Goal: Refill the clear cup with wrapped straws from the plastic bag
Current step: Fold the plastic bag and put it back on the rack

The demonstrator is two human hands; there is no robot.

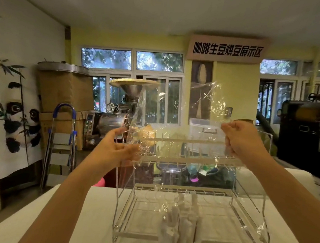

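Observation:
I hold a clear plastic bag [177,111] up in front of me, stretched between both hands. My left hand [118,150] grips its left edge and my right hand [244,142] pinches its right edge. The film is crinkled and see-through and hangs down toward the table. Low in the middle, several white wrapped straws [181,226] stand upright. Clear material surrounds them, but I cannot tell whether it is the clear cup or the bag's lower part.
A two-tier metal wire rack [241,242] stands on the white table [92,222] right behind the straws. Beyond the table are a step ladder [60,141], a coffee roaster [114,121], a clear plastic box [203,129] and a black machine [309,134].

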